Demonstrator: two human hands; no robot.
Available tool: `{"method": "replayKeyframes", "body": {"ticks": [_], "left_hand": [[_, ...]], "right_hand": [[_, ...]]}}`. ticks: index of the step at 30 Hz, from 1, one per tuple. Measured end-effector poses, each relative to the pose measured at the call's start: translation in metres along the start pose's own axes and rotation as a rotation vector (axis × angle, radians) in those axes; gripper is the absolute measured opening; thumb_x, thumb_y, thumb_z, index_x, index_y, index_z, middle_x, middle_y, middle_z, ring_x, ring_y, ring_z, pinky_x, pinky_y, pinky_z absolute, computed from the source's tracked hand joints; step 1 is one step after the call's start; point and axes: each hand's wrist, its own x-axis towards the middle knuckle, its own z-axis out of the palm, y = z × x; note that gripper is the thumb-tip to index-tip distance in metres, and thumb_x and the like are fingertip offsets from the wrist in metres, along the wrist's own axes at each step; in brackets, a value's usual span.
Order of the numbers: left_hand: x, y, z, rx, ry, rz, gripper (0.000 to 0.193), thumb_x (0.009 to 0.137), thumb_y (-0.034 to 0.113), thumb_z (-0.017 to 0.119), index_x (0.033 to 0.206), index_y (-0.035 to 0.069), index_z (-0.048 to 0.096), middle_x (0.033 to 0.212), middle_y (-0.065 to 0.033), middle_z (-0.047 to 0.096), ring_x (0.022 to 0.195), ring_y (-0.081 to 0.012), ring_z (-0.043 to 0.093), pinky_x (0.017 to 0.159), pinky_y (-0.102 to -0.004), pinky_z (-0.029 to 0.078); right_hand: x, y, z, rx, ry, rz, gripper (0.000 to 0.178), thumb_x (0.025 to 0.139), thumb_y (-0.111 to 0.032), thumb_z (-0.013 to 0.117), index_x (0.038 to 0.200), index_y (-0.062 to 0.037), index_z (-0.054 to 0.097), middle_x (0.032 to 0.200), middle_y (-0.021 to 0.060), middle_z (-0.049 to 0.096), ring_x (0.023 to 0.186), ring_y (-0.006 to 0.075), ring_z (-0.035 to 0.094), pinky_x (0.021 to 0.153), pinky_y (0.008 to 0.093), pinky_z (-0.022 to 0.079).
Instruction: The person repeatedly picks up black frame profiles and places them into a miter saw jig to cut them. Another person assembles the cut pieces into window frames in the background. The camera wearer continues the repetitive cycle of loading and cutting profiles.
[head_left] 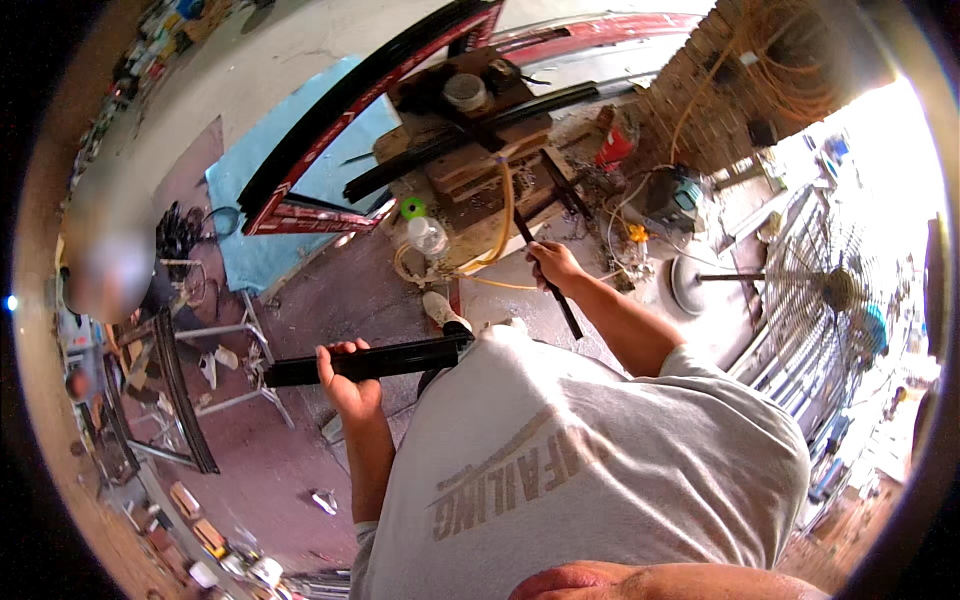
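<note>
My left hand (352, 385) is wrapped around a thick black profile bar (415, 357), which lies roughly level in front of my shirt; its right end meets the cloth. Farther off on the right, my right hand (556, 266) is closed round a thin dark bar (566, 312). That thin bar slants up toward the wooden block bench (470, 180), where its far end is lost among other dark pieces. On the bench lie another long black profile (400, 170) and a round container (465, 92). A yellowish hose (507, 210) hangs down the bench's front.
Long red-and-black profiles (340, 105) lean over a light blue sheet (300, 130) beyond the bench. A clear plastic jar (427, 236) and a green roll (412, 207) sit at the bench's near left. A large fan (835, 288) stands right. Another person (115, 260) is at left.
</note>
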Motion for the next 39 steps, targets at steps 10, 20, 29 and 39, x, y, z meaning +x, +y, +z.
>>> {"method": "replayKeyframes", "body": {"ticks": [10,20,29,39], "left_hand": [[-0.010,-0.008,0.011,0.127,-0.091,0.007,0.016,0.095,0.022,0.065,0.095,0.008,0.058,0.087,-0.0054,0.063,0.084,-0.0217,0.064,0.095,-0.0460,0.051],[-0.017,-0.013,0.008,0.138,-0.080,-0.011,0.013,0.095,0.019,0.062,0.095,0.006,0.058,0.090,-0.0087,0.063,0.087,-0.0242,0.063,0.096,-0.0480,0.050],[-0.028,-0.018,0.014,0.120,-0.019,-0.008,0.016,0.097,0.018,0.060,0.094,0.003,0.058,0.087,-0.0123,0.063,0.088,-0.0269,0.062,0.102,-0.0484,0.048],[-0.021,-0.014,-0.009,0.111,-0.059,0.012,0.019,0.098,0.020,0.059,0.093,0.001,0.058,0.089,-0.0139,0.065,0.087,-0.0285,0.065,0.103,-0.0483,0.050]], "right_hand": [[0.008,0.008,-0.003,0.008,-0.002,-0.029,0.035,0.102,-0.038,0.050,0.099,-0.0048,0.062,0.067,0.0046,0.058,0.047,0.0163,0.057,0.042,0.0315,0.045],[-0.016,0.035,-0.012,0.068,-0.053,0.010,0.035,0.103,-0.036,0.051,0.096,-0.0034,0.059,0.066,0.0057,0.058,0.046,0.0173,0.058,0.040,0.0318,0.044],[-0.032,0.068,-0.022,0.077,-0.080,0.016,0.039,0.104,-0.038,0.049,0.098,-0.0012,0.061,0.065,0.0080,0.058,0.047,0.0183,0.057,0.043,0.0327,0.048],[-0.047,0.075,-0.027,0.018,-0.097,0.035,0.039,0.105,-0.037,0.046,0.098,-0.0005,0.060,0.065,0.0060,0.056,0.048,0.0170,0.059,0.042,0.0313,0.048]]}}
